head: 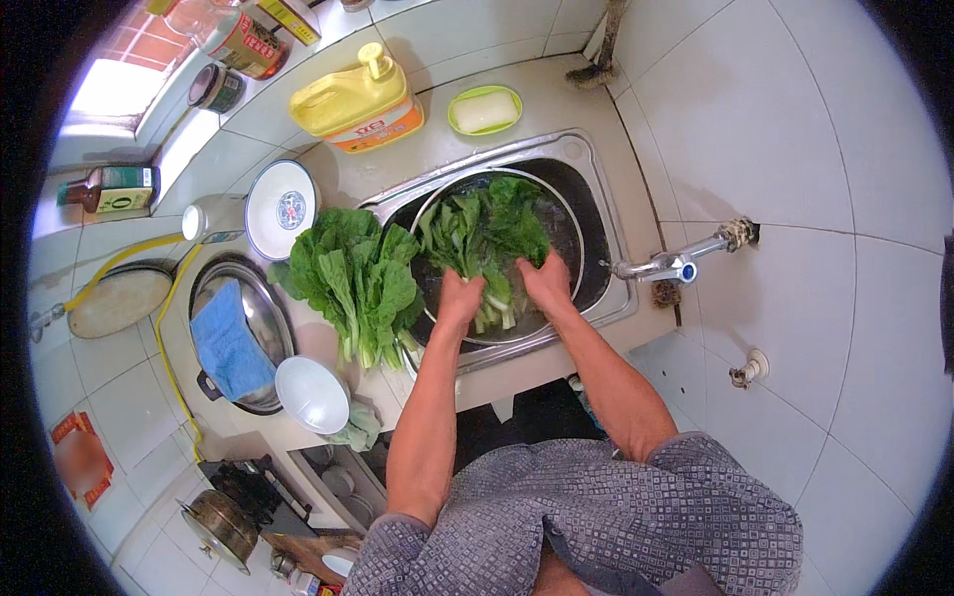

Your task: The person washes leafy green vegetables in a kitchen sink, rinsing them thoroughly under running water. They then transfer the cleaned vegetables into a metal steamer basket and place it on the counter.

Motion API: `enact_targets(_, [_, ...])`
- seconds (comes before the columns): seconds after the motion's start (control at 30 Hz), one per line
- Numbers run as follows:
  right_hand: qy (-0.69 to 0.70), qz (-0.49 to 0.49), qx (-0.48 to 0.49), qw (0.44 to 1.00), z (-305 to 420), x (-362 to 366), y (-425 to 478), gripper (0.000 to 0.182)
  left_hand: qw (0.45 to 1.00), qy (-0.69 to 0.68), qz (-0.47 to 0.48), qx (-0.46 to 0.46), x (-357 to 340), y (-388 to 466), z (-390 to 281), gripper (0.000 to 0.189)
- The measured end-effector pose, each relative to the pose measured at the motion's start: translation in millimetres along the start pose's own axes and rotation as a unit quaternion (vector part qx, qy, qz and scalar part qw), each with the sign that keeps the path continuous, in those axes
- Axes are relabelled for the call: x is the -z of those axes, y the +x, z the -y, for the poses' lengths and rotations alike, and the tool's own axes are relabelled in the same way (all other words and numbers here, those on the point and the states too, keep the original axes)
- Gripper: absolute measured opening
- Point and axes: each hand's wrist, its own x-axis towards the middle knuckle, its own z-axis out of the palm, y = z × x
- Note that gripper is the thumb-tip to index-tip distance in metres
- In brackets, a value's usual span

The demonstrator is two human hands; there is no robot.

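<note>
Both hands are in a round metal basin (580, 246) set inside a stainless steel sink (622, 298). Leafy greens (477, 231) with pale stems lie in water in the basin. My left hand (460, 298) grips the stems at the left side of the bunch. My right hand (545, 283) is at the greens' right side, its fingers partly hidden by leaves and water, so its grip is unclear. A larger heap of leafy greens (350, 283) rests on the counter just left of the sink, its stems towards me.
A metal faucet (648, 267) reaches over the sink's right edge. Behind the sink are a yellow detergent jug (365, 104) and soap in a green dish (484, 112). Leftward are a patterned bowl (280, 208), a white bowl (311, 395) and a pan lid (279, 320) under a blue cloth (232, 343).
</note>
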Motion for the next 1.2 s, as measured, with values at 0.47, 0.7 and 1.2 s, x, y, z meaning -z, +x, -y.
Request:
enact_targets(0.47, [-0.351, -0.005, 0.313, 0.882, 42, -38, 17, 0.057, 0.896, 0.214, -0.221, -0.319, -12, -39, -23, 0.080])
enact_targets(0.7, [-0.393, -0.008, 0.355, 0.848, 27, -26, 22, 0.045, 0.906, 0.304, -0.104, -0.276, 4, -15, -1, 0.072])
enact_targets(1.2, [-0.313, -0.013, 0.285, 0.906, 43, -23, 13, 0.059, 0.947, 0.127, -0.127, -0.266, -6, -2, 1, 0.044])
